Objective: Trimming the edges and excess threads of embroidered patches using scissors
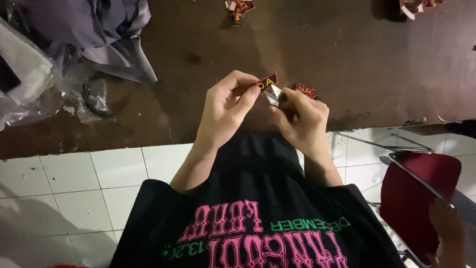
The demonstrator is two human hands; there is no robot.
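My left hand (225, 106) pinches a small black patch with a red border and yellow letters (267, 81) between thumb and forefinger, above the dark brown table (347, 64). My right hand (302, 119) grips a shiny white strip of backing paper (273, 94) that hangs from the patch, fingers curled around it. Both hands meet just over the table's near edge. A second red-bordered patch (306, 91) lies on the table right behind my right hand.
Grey cloth (99, 30) and crumpled clear plastic bags (74, 94) fill the table's far left. Two small heaps of patches (239, 8) (416, 6) lie along the far edge. A red chair (421, 191) stands at the right on white floor tiles (64, 193).
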